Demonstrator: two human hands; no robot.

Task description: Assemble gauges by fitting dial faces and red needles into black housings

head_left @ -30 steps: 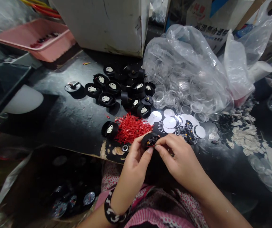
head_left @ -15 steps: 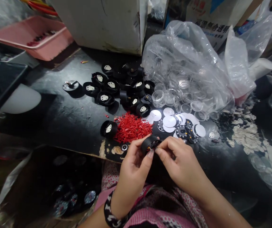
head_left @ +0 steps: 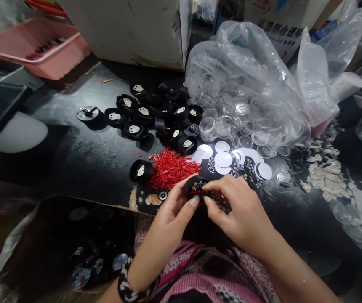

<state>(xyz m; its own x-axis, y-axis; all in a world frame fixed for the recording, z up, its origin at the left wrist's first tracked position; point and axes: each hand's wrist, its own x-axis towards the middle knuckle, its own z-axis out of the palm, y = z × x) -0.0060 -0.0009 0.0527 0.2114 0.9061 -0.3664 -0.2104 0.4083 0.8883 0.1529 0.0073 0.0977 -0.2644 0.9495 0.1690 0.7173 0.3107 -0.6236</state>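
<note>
Showing its dial (head_left: 197,184) to the camera once more, the black housing (head_left: 186,187) sits in the left hand (head_left: 176,206) near the front edge of the bench (head_left: 89,168); half a second earlier it is tipped so that mostly its side wall is seen. A red pointer (head_left: 196,192) now lies across the dial towards its middle, whereas a second ago a red strip shows down at the lower rim, beside the fingertips. This shift suggests that the pointer is being brought to its place at the centre (whether it is fully seated is too small to tell). The left hand is curled around the housing, its thumb at the lower side. The right hand (head_left: 238,202) has forefinger and thumb close together but slightly parted, the forefinger reaching the dial's right margin; whether they pinch anything cannot be told. Beyond the hands lie a heap of red pointers (head_left: 171,168), loose discs (head_left: 223,159), some with printed faces, and other housings (head_left: 133,129), all keeping their places on the bench.
</note>
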